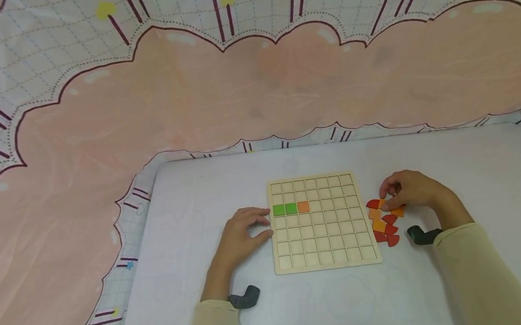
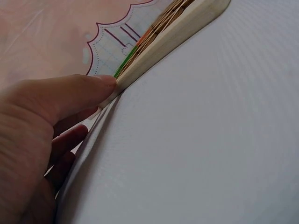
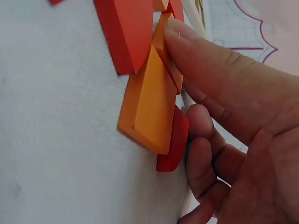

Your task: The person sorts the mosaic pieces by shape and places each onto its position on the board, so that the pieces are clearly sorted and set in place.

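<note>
A wooden grid board [image 1: 323, 230] lies flat on the white tabletop. Two green squares [image 1: 285, 209] and an orange square [image 1: 303, 207] sit side by side in one of its upper rows, from the left edge. My left hand [image 1: 239, 237] touches the board's left edge, thumb and fingers spread apart. Over the loose pieces at the board's right, my right hand [image 1: 413, 192] pinches an orange block [image 3: 161, 39] between thumb and a partly hidden forefinger. Beside it are another orange block [image 3: 152, 102] and a red curved piece [image 3: 180, 135].
Several red quarter-round pieces [image 1: 390, 219] and orange squares [image 1: 379, 225] lie close together along the board's right edge. Dark wrist devices [image 1: 245, 298] are on both wrists. A pink-and-white patterned cloth [image 1: 249, 90] surrounds the white tabletop [image 1: 184, 197].
</note>
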### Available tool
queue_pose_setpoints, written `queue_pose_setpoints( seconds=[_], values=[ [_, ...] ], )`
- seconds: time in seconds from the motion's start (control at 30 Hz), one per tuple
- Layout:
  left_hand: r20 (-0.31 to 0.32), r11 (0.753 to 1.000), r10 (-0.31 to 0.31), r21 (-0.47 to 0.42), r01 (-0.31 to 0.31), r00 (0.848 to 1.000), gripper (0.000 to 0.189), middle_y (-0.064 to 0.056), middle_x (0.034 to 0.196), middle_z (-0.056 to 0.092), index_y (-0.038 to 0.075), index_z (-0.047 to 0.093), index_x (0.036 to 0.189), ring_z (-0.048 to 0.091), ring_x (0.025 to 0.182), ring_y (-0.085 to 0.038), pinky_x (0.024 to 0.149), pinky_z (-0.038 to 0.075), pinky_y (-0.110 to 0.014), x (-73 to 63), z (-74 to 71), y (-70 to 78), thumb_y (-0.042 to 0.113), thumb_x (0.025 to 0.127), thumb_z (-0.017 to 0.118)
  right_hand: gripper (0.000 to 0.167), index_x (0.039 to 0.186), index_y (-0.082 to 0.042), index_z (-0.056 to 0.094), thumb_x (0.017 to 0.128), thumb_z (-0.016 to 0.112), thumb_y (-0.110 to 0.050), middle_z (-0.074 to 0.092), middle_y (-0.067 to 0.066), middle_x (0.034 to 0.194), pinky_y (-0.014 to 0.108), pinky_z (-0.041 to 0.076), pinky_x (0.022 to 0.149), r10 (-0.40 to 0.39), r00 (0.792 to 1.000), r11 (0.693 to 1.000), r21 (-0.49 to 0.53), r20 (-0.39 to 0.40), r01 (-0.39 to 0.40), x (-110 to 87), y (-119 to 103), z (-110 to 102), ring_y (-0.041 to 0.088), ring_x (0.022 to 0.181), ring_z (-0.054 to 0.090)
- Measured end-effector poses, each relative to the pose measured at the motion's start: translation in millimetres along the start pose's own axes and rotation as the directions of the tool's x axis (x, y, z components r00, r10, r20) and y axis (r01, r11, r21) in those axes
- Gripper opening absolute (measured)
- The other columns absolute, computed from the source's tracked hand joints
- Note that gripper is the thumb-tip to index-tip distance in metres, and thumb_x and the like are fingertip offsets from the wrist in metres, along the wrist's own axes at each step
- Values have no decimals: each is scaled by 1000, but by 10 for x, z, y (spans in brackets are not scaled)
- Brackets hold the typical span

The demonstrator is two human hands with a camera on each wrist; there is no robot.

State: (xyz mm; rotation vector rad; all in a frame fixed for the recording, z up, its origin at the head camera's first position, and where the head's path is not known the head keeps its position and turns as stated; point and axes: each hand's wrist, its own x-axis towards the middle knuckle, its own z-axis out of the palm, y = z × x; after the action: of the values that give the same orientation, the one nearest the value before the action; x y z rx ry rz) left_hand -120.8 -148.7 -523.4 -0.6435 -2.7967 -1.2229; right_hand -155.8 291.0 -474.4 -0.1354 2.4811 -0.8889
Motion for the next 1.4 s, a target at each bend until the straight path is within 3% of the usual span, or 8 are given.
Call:
queue_pose_setpoints(
  seconds=[0.37,0.9,1.23,1.4],
  values=[
    [22,998,11,59,-12,1000,30,3,130,71,16,78,111,59,128,-20,110,41,-48,5,6,9,23,83,85,27,99,-8,75,81,85,-26,60,6,90,32,45,73,33,999,999,0,-43,-33,-23,13,12,25,91,51],
    [27,998,32,62,-33,999,29,2,130,70,15,78,112,59,128,-22,108,41,-48,5,-4,3,24,84,83,26,97,-11,71,87,80,-34,63,2,85,31,47,72,-34,997,999,14,-65,35,-96,48,30,20,86,54],
    [40,999,16,47,-18,999,30,2,131,70,16,78,112,59,128,-22,108,42,-48,7,-7,8,24,84,83,25,101,-14,72,90,77,-36,69,5,93,29,51,69,-27,991,995,90,-132,39,-116,-170,108,23,86,57],
    [33,999,19,41,-20,999,30,2,130,70,15,78,112,59,128,-22,109,41,-49,-4,-20,6,23,84,84,22,100,-12,72,91,77,-32,69,7,91,30,51,70,-75,986,980,173,-151,101,-67,-307,223,23,83,61]
  ],
)
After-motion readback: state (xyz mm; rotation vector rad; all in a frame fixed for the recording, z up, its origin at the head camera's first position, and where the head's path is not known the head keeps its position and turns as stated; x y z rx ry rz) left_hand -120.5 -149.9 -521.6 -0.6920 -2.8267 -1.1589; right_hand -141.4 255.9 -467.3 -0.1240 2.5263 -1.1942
